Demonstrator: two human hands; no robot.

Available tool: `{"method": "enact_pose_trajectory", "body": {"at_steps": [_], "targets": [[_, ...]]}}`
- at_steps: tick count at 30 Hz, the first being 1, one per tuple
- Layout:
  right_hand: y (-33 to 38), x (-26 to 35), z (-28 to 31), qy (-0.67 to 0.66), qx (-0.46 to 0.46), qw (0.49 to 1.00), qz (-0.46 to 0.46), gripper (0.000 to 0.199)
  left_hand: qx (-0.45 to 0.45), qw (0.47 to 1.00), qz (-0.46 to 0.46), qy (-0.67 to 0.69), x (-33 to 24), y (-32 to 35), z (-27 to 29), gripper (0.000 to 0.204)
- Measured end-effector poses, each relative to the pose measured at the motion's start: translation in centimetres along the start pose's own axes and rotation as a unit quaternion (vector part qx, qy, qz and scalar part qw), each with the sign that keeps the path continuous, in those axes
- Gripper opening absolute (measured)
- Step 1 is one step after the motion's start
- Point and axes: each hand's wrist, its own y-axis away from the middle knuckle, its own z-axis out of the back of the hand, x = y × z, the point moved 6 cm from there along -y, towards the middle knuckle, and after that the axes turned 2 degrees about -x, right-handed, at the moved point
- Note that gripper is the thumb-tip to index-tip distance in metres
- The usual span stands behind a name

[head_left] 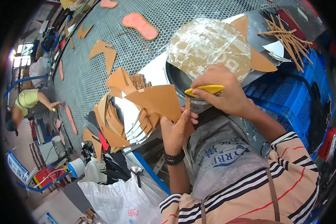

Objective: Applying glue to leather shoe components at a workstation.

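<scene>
My right hand (pixel 226 87) is closed round a slim yellow tool (pixel 209 89) with a pointed end; its exact kind I cannot make out. Its tip touches or lies just above a narrow strip (pixel 187 102) of tan leather-like material. Below it, my left hand (pixel 174 132) pinches that strip between thumb and fingers. A broad tan piece (pixel 156 99) with a pointed corner extends left from beside my left fingers; whether they grip it too is unclear. Just beyond my right hand stands a round dark container (pixel 175 76), partly covered by a cardboard disc (pixel 209 46) wrapped in clear tape.
Stacked tan cut pieces (pixel 112 125) lie left of my left hand. Orange-edged pink insoles (pixel 140 25) rest on the mesh surface (pixel 156 15). Thin tan strips (pixel 287 37) pile above a blue crate (pixel 291 100) at right. A white bag (pixel 112 198) is at lower left; a person (pixel 28 100) stands farther left.
</scene>
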Motion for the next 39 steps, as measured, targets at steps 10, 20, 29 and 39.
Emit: {"method": "enact_pose_trajectory", "body": {"at_steps": [10,20,29,39], "targets": [[-0.3,0.0,-0.2,0.069,0.009,0.997,0.032,0.013,-0.007,0.997,-0.05,-0.06,-0.1,2.0,1.4,0.026],[0.2,-0.4,-0.6,0.057,0.051,0.997,0.012,0.011,0.134,0.97,0.009,-0.202,1.2,8.1,2.6,0.061],[-0.1,-0.4,-0.4,0.031,0.063,0.997,-0.039,0.01,0.303,0.926,0.224,-0.031,3.6,10.2,4.2,0.025],[1.5,-1.8,2.2,-0.268,-0.079,0.935,-0.217,0.014,0.258,0.951,0.156,-0.07,2.1,15.8,7.9,0.028]]}}
